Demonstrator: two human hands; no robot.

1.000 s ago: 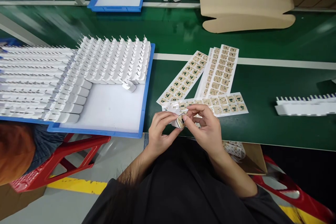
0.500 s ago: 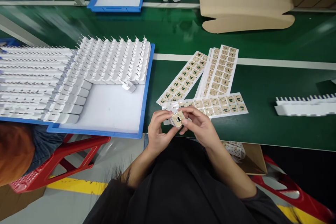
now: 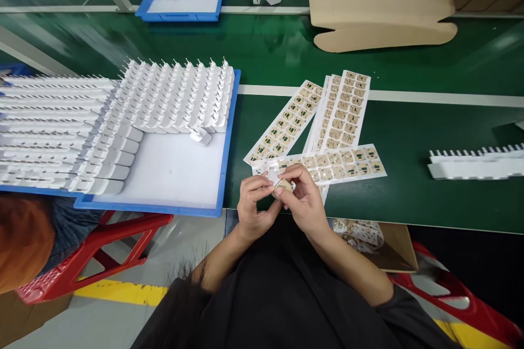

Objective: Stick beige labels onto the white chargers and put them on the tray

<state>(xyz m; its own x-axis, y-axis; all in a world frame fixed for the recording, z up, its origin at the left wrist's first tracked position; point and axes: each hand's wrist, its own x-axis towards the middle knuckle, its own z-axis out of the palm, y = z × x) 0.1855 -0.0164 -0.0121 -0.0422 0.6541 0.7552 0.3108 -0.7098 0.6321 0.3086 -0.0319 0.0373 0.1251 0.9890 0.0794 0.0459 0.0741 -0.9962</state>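
beige on its upper face, the small piece (image 3: 285, 186) is pinched in the fingertips of both the left hand (image 3: 254, 204) and the right hand (image 3: 306, 196), right at the bench's near edge. half a second ago a dark window showed on that face; now it is out of sight and the face is tipped away, so the piece seems to be being turned, its handling unfinished.

a sheet of die-cut stickers (image 3: 347, 164) lies just beyond, at two o'clock from the hands, others fanned at twelve to one. the blue tray (image 3: 222, 188) puts its rim at ten, one skewed white plug adapter (image 3: 200, 136) inside it. the widest stretch of green bench top (image 3: 397, 191) runs at three, toward a row of white parts (image 3: 470, 169); the bench edge limits six o'clock.
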